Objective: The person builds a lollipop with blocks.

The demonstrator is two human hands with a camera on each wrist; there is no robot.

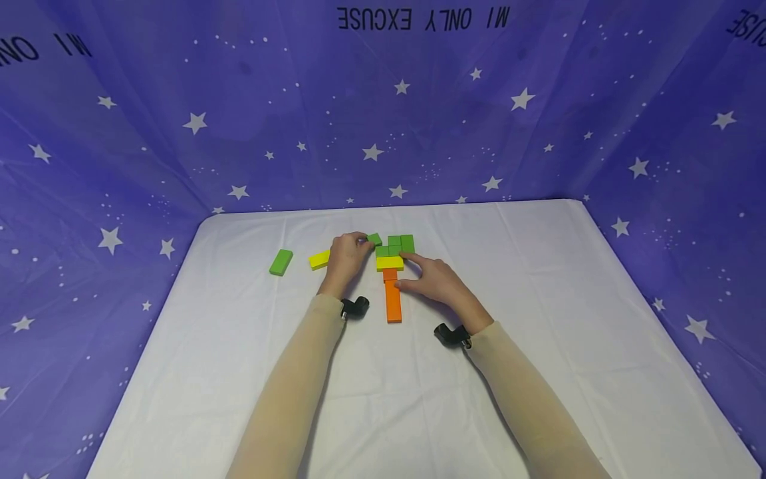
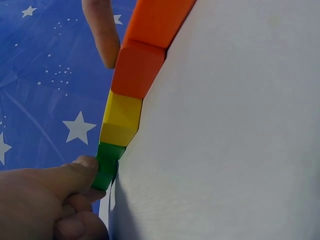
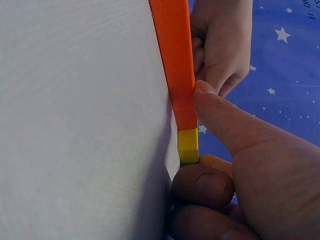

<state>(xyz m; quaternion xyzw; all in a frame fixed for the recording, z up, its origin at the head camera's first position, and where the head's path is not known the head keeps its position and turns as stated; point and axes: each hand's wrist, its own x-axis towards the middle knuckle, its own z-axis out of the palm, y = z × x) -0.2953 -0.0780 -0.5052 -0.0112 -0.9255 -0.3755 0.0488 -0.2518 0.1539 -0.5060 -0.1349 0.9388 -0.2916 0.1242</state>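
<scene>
My left hand (image 1: 347,259) pinches a small green block (image 1: 374,239) at the upper left of a flat arrangement of blocks. Several green blocks (image 1: 407,243) lie together at its top. Below them sits a yellow block (image 1: 389,263), then a short red-orange block (image 1: 390,274) and a long orange block (image 1: 393,303) pointing toward me. On the right side, my right hand (image 1: 439,279) rests its index fingertip by the green blocks, and its thumb touches the orange part. The right wrist view shows that thumb (image 3: 220,110) against the orange block; other fingers hide most of the green.
Left of the arrangement, another yellow block (image 1: 320,260) lies partly behind the left hand. Farther left is a loose green block (image 1: 280,262). A white cloth (image 1: 538,279) covers the table, and a purple starred curtain (image 1: 335,120) stands around its back and sides.
</scene>
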